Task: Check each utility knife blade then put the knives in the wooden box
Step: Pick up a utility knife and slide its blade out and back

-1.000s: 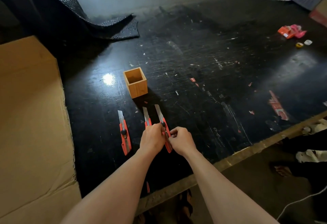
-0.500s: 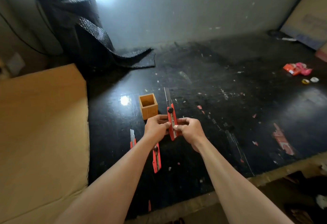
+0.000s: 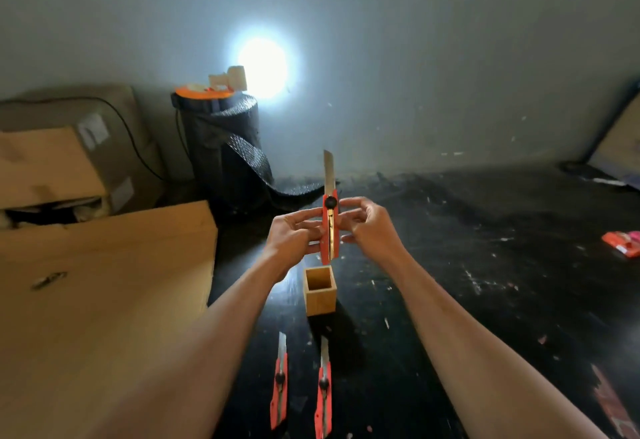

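We hold the orange utility knife (image 3: 329, 230) upright above the wooden box (image 3: 320, 294), left hand (image 3: 294, 237) and right hand (image 3: 369, 230) fingertips pinching its handle; let's keep clear of the extended blade (image 3: 328, 171) while checking.

Dim room; a glaring light patch (image 3: 262, 66) on the wall (image 3: 450, 57), edges soft and warped.
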Motion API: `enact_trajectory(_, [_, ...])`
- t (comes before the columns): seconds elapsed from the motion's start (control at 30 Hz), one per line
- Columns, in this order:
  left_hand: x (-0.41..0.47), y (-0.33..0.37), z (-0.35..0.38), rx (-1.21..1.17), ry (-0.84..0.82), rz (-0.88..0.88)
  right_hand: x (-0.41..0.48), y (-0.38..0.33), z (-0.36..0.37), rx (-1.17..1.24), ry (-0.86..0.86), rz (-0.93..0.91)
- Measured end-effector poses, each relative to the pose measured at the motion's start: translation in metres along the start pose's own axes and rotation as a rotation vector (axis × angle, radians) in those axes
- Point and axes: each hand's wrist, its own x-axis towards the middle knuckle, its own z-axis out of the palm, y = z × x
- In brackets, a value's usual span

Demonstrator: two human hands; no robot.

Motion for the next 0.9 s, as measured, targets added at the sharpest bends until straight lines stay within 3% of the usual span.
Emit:
enact_trajectory(0.17, [0.010,0.037,-0.013,0.057,0.027,0.112,0.032,-0.045,0.003,-0.199,0.042,-0.247])
enact_trajectory(0.27, [0.015,0.054,-0.019,0.041,0.045,0.141,0.042,-0.061,0.005,-0.199,0.056,-0.298])
enact_trajectory(0.53, [0.027,0.078,-0.035,-0.118,0.073,0.143,0.053,-0.077,0.010,-0.303,-0.031,-0.348])
enact_trajectory(0.9, [0.055,0.095,-0.036,-0.075,0.086,0.164,0.059,-0.066,0.015,-0.273,-0.045,-0.347])
